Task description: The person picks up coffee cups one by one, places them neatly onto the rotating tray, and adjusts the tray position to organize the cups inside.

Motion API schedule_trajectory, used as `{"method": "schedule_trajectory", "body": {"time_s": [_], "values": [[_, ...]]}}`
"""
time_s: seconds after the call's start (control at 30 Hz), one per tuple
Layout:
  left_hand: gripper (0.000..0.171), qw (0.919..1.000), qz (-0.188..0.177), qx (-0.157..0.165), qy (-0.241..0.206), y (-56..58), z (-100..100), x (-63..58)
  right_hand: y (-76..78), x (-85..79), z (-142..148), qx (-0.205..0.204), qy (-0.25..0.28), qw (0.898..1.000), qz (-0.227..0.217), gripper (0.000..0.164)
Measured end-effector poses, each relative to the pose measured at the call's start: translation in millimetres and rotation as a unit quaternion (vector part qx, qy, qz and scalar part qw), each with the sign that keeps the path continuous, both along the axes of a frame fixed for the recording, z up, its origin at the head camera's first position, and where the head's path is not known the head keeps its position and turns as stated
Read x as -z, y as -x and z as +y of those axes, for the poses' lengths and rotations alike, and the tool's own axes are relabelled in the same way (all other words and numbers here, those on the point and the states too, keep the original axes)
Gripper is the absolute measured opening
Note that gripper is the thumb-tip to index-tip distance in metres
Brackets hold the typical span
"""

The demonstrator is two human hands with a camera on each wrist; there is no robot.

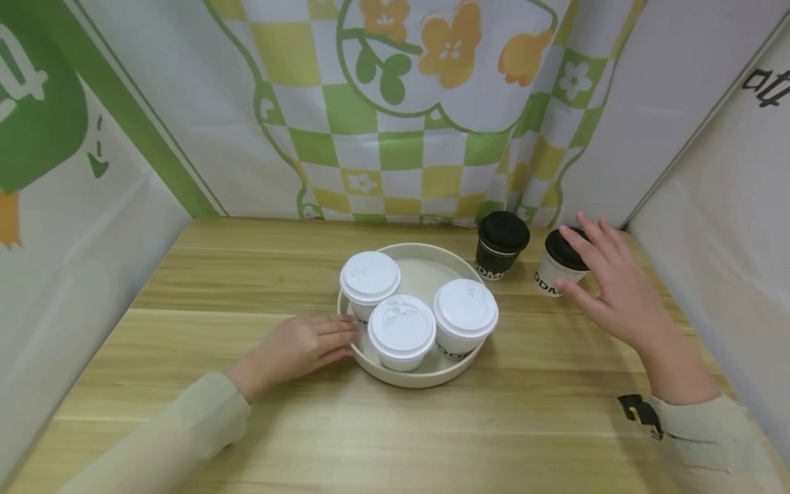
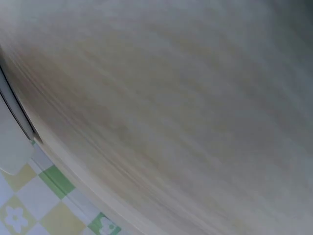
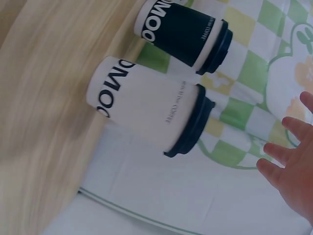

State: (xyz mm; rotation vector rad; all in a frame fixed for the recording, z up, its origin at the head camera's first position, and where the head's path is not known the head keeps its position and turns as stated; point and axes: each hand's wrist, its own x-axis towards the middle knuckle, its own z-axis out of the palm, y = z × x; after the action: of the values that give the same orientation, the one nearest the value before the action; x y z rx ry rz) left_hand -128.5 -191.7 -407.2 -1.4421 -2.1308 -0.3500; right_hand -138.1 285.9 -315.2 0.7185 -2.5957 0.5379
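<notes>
Behind the wooden table [image 1: 494,418] hangs a checked curtain [image 1: 401,151] with orange flowers [image 1: 452,46]; black lettering [image 1: 769,88] marks the right wall [image 1: 728,219].

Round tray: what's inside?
Three white-lidded cups stand in the round tray. Its bare bottom shows toward the back; beneath the cups it's covered, and lids hide any contents.

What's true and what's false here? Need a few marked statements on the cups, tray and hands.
1. Three white-lidded cups stand on the round tray. True.
2. The dark cup is on the tray too. False: it stands beside it on the table.
3. The left hand is at the tray's edge. True.
4. The right hand grips the white cup with the black lid. False: its fingers are spread near that cup.
</notes>
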Motion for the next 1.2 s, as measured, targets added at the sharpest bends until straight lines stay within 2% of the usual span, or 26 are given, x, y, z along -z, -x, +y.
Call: {"method": "schedule_trajectory", "body": {"time_s": [0.2, 0.43, 0.8, 1.07, 1.2], "values": [[0.029, 0.9999, -0.007, 0.007, -0.011, 0.9, -1.8, 2.6, 11.5, 9.6, 12.2, 0.016, 0.010, 1.000, -0.025, 0.070], [0.032, 0.9993, 0.016, 0.030, -0.014, -3.8, 2.7, 1.2, 25.8, 17.7, 32.4, 0.048, 0.026, 0.996, -0.065, 0.072], [0.027, 0.9999, 0.006, 0.010, -0.004, -5.1, 0.6, 3.3, 36.4, 22.0, 42.4, 0.073, 0.026, 0.994, -0.073, 0.073], [0.027, 0.9998, -0.016, -0.004, -0.010, -1.3, -2.9, 2.9, 44.1, 26.7, 45.0, 0.077, -0.016, 0.994, -0.078, 0.077], [0.026, 0.9997, -0.019, -0.005, -0.017, 1.3, -5.1, 3.5, 48.5, 30.3, 44.7, 0.079, -0.021, 0.993, -0.089, 0.077]]}}
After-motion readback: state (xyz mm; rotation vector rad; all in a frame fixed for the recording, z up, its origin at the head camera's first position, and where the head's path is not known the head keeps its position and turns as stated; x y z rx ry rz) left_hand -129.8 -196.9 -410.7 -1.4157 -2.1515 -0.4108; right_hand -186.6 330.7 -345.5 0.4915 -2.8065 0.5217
